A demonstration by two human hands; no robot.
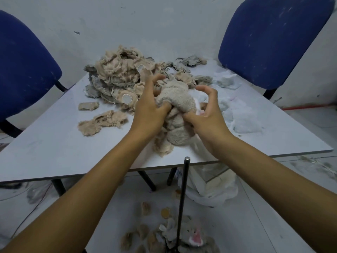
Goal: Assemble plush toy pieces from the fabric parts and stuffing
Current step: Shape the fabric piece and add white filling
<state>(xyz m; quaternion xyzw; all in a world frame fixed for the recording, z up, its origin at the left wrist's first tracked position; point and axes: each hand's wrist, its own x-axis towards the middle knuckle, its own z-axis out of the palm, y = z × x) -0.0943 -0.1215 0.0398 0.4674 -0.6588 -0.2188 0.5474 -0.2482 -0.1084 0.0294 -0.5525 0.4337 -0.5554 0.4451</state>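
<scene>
Chair (23, 70) cut off at left edge

Dim, flat bluish light – soft shadows under the worktop (54, 143); wide-angle bending at edges, slightly soft overall.

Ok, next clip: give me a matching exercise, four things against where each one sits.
Things:
1. heap of tan furry fabric pieces
2. white fluffy stuffing
3. thin black metal rod
4. grey-beige plush piece

Places:
A. between the left hand and right hand
B. table's far left
C. upright before the table's near edge
D. table's right side

Pairs: 1-B, 2-D, 3-C, 4-A
</scene>
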